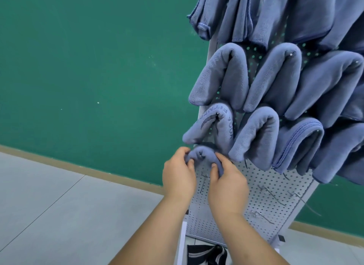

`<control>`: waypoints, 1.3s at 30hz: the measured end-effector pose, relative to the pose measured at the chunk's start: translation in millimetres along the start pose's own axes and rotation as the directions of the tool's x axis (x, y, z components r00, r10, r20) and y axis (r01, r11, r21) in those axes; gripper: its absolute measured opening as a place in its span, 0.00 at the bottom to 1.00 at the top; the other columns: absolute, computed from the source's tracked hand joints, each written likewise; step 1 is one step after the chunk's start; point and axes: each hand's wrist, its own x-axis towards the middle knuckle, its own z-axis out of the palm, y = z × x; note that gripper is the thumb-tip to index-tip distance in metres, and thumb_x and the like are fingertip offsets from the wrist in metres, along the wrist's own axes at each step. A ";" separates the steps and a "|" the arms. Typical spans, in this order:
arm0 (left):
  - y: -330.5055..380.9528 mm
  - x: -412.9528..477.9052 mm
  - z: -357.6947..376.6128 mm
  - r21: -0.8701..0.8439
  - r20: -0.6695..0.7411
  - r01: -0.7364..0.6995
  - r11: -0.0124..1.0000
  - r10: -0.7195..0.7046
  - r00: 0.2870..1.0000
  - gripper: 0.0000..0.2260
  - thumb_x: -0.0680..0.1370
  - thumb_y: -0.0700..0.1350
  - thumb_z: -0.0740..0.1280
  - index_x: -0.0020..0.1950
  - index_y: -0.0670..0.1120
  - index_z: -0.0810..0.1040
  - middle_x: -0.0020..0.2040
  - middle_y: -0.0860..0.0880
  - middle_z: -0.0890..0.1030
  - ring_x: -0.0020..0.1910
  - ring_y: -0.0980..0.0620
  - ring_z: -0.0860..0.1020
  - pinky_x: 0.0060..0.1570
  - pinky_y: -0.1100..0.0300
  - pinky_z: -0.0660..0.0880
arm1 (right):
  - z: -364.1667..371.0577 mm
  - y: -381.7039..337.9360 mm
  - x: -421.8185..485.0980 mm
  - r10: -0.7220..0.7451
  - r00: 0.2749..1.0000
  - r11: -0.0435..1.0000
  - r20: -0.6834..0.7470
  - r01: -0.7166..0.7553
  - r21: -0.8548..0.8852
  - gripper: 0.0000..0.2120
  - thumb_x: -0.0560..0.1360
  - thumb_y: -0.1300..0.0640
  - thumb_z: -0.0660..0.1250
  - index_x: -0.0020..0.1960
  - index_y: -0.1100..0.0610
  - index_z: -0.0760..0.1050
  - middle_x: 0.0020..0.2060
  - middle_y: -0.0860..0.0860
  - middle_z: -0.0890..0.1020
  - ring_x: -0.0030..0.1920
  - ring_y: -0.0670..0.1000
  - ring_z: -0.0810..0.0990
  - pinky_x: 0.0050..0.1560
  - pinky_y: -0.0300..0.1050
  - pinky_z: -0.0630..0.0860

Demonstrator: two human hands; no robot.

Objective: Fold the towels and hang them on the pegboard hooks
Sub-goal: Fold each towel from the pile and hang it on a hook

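The left hand [178, 178] has its grip closed on the left end of a small folded blue towel [204, 153], fingers curled round the cloth. The right hand [229, 185] grips the right end of the same towel, thumb and fingers pinched about the hanging fold. Between the two hands the towel arches over a metal hook [200, 156], whose tip shows at the crown of the fold. This hook sits at the left edge of a white pegboard [256, 185], in the lowest row that carries cloth.

Just above, touching the held towel, hangs a lettered towel [214, 124] with dark print running along its fold. To its right and higher up, more blue towels [273, 77] are draped over hooks in crowded rows, each pressing against its neighbours. The top of the board is covered by larger hanging cloths [275, 12] of the same blue.

Below the hands, bare hooks [271, 193] stick out from the perforated panel. Behind the board stands a green wall [98, 67], meeting a grey tiled floor [49, 205] at a tan skirting strip. At the foot of the board lies a dark striped object [204, 255]; what it is cannot be told.
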 end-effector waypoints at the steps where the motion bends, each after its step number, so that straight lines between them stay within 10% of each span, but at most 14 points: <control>1: -5.3 -1.4 2.7 -0.015 0.075 0.021 1.000 -0.020 0.997 0.08 0.79 0.42 0.69 0.53 0.55 0.80 0.43 0.60 0.82 0.45 0.53 0.82 0.46 0.56 0.78 | 1.8 3.0 1.3 0.030 0.998 0.999 0.056 -0.028 -0.042 0.16 0.81 0.52 0.67 0.67 0.41 0.79 0.55 0.45 0.86 0.52 0.55 0.84 0.48 0.53 0.81; 7: -15.3 -5.6 1.6 -0.113 0.162 -0.027 0.993 0.046 0.986 0.09 0.78 0.45 0.70 0.53 0.59 0.80 0.45 0.61 0.84 0.43 0.60 0.82 0.47 0.56 0.81 | 0.7 14.3 -6.8 -0.057 0.980 0.998 0.193 0.061 -0.014 0.19 0.82 0.48 0.65 0.73 0.40 0.73 0.58 0.42 0.85 0.52 0.52 0.84 0.52 0.52 0.80; 14: -23.6 -33.3 -15.2 0.055 0.362 -0.119 0.991 0.091 0.928 0.23 0.80 0.46 0.68 0.69 0.67 0.68 0.54 0.64 0.81 0.53 0.57 0.82 0.54 0.50 0.81 | -22.6 26.1 -35.4 -0.165 0.888 0.979 0.430 0.202 -0.041 0.33 0.84 0.48 0.62 0.85 0.47 0.51 0.80 0.43 0.65 0.75 0.48 0.70 0.67 0.47 0.74; 22: -44.1 -77.7 -34.6 0.321 0.439 -0.083 0.944 -0.071 0.896 0.30 0.81 0.49 0.69 0.81 0.55 0.60 0.67 0.53 0.77 0.63 0.48 0.78 0.61 0.49 0.77 | -71.9 70.7 -98.8 -0.174 0.849 0.963 0.500 0.253 -0.096 0.30 0.84 0.52 0.64 0.83 0.49 0.59 0.78 0.45 0.69 0.74 0.48 0.73 0.69 0.42 0.71; 30: -76.7 -142.9 -33.7 0.482 0.833 -0.423 0.767 -0.251 0.493 0.27 0.79 0.51 0.73 0.77 0.58 0.69 0.69 0.52 0.77 0.64 0.47 0.77 0.62 0.55 0.75 | -112.7 154.5 -160.8 -0.030 0.705 0.929 0.709 0.281 -0.240 0.25 0.82 0.55 0.64 0.77 0.45 0.70 0.66 0.46 0.81 0.62 0.52 0.81 0.56 0.47 0.78; 39: -141.9 -256.3 14.6 0.482 0.870 -0.372 0.793 -0.383 0.310 0.26 0.75 0.50 0.75 0.72 0.61 0.74 0.67 0.51 0.78 0.60 0.47 0.79 0.61 0.50 0.79 | -141.9 255.1 -216.3 0.355 0.362 0.896 0.862 0.132 -0.424 0.24 0.76 0.50 0.68 0.72 0.40 0.74 0.67 0.45 0.79 0.64 0.52 0.79 0.61 0.47 0.77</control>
